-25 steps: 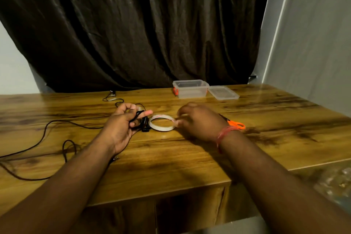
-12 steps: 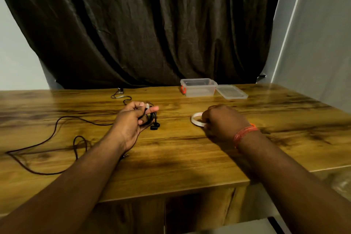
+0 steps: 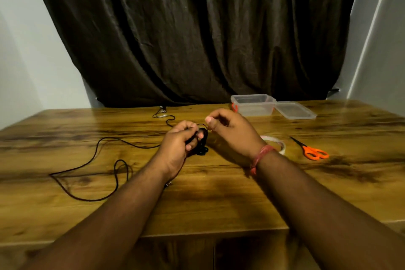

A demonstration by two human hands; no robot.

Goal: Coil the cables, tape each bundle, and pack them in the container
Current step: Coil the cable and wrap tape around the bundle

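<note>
Both arms are bare, with no sleeves. The right hand [image 3: 232, 131] has a red thread band [image 3: 262, 156] tied around its wrist. The left hand [image 3: 177, 147] wears nothing.

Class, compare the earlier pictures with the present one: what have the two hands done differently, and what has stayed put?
The right hand has let go of the tape roll, which now lies on the table, and risen toward the coiled cable. The left hand still grips that coil. The container, its lid and the loose cable are unchanged.
</note>
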